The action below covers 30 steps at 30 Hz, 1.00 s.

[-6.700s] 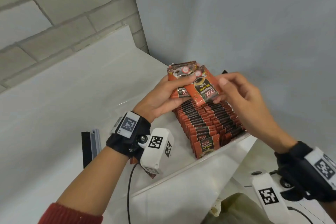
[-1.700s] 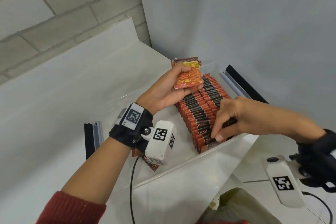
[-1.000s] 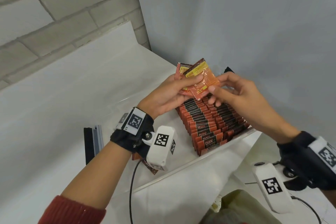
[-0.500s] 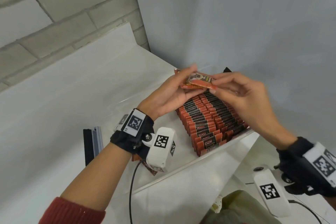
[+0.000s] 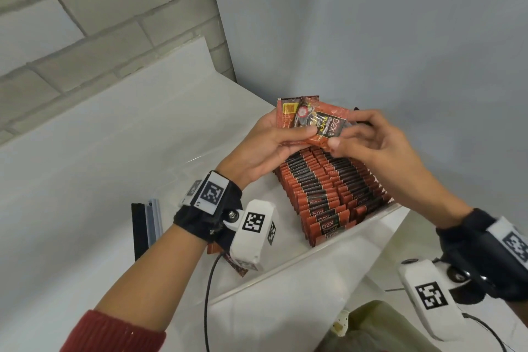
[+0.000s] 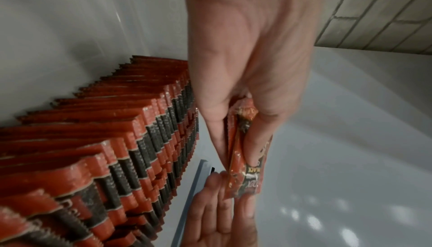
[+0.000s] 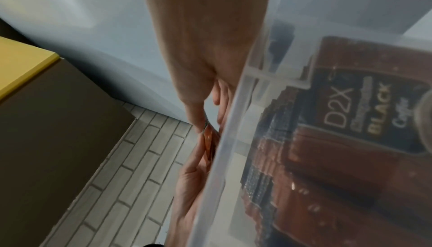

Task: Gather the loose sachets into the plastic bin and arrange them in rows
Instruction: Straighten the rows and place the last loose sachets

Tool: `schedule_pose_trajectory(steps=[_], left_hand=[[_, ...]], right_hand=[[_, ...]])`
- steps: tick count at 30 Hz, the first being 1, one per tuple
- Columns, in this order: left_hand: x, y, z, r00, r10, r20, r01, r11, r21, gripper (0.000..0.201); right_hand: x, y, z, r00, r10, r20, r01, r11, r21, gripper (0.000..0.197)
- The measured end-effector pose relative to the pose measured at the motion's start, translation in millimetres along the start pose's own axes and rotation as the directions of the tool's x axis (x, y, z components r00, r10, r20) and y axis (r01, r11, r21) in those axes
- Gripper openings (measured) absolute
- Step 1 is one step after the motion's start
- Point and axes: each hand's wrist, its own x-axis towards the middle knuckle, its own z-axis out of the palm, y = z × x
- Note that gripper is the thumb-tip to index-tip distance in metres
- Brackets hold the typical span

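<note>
The top red-and-black foil coffee sachet (image 5: pixel 324 127), edge-on half a second ago, is now lying face-up. The right hand (image 5: pixel 374 143) is pinching its right edge between thumb and fingertips (image 5: pixel 335 143), while the left hand (image 5: pixel 265 148) is gripping it with more sachets (image 5: pixel 287 114) behind, thumb on top. They are hovering above the packed rows of sachets (image 5: pixel 328 191) standing in the clear plastic bin (image 5: pixel 285 270).

Head camera: looks down and forward from above my forearms, taking in the plastic bin (image 5: pixel 288 266) and wall corner. Left wrist camera: sits close behind my left hand (image 6: pixel 252 66), facing along the fingers beside the rows of sachets (image 6: pixel 112 149). Right wrist camera: low, outside the bin wall (image 7: pixel 233 140), looking through it. All three share the rows.
</note>
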Motion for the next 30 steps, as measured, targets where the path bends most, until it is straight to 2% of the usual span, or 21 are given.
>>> schedule_pose_trajectory(steps=[3,5,9,18,22,26,28,30], left_hand=[[-1,0,0,1.0,-0.008,0.018,0.007,1.0,0.026,0.048],[-2,2,0,0.999,-0.026,0.044,0.024,0.999,0.045,0.04],[-4,7,-3,0.995,-0.071,0.068,0.067,0.996,0.056,0.026],[-5,7,-6,0.998,-0.06,0.024,0.054,0.977,0.206,0.033],[-5,7,-5,0.999,-0.021,-0.033,0.028,0.973,0.23,0.033],[-4,9,-4,0.998,-0.002,-0.07,0.015,0.985,0.174,0.03],[-3,10,-4,0.996,-0.014,-0.091,0.024,0.994,0.105,0.033],[-2,12,-3,0.992,-0.029,-0.12,0.035,0.998,0.055,0.03]], right_hand=[[1,0,1,0.997,0.01,0.077,-0.01,1.0,-0.009,0.028],[1,1,0,0.999,-0.025,0.045,0.026,1.0,-0.004,0.02],[2,4,-2,0.994,-0.105,-0.01,0.104,0.99,-0.1,0.015],[0,4,-3,0.991,-0.113,-0.067,0.107,0.99,-0.091,0.022],[1,3,-3,0.987,-0.1,-0.123,0.099,0.995,-0.015,0.013],[-2,-2,-7,0.982,-0.108,-0.152,0.109,0.994,0.0,0.008],[-3,-11,-14,0.98,-0.111,-0.164,0.103,0.993,-0.055,0.009],[-8,-23,-21,0.989,-0.113,-0.1,0.099,0.986,-0.132,0.009]])
